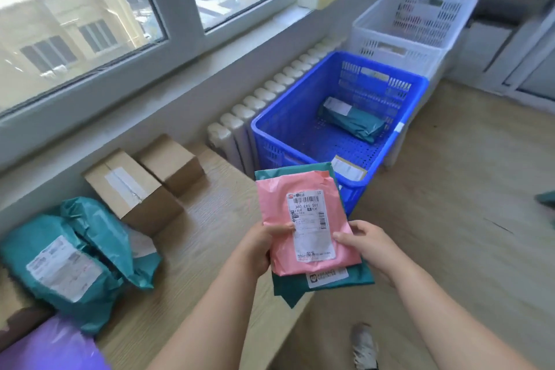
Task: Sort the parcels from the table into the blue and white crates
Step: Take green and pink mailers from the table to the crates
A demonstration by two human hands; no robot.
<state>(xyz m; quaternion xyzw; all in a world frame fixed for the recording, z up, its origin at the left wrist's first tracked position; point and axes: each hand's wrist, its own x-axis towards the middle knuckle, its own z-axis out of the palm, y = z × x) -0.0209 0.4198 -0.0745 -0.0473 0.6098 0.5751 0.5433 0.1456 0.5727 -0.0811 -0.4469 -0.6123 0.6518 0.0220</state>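
Your left hand [264, 246] and your right hand [365, 245] hold 2 flat parcels together, 1 on top of the other. The pink parcel [274, 207] is on top, with its white label facing you. The green parcel [289, 287] is under it and sticks out at the top and at the bottom.

Each grip is closed on this pair. Your left thumb presses on the left side of the pink parcel and your right thumb on its right side. Your other fingers are hidden below.

The pair is up in the air, just past the end of the desk [210, 219] and right in front of the blue crate [285, 129]. In the blue crate lie a green bag [357, 125] and, in the near corner, a small brown packet [348, 168] with a white label.

The white crate [387, 30] stands behind the blue crate, touching it. Something is inside it, but you cannot tell what.

On the desk, a big brown box [135, 189] and a small brown box [172, 164] sit side by side by the wall. To their left lies a heap of green bags [69, 264], and a purple bag [51, 345] is nearest you.
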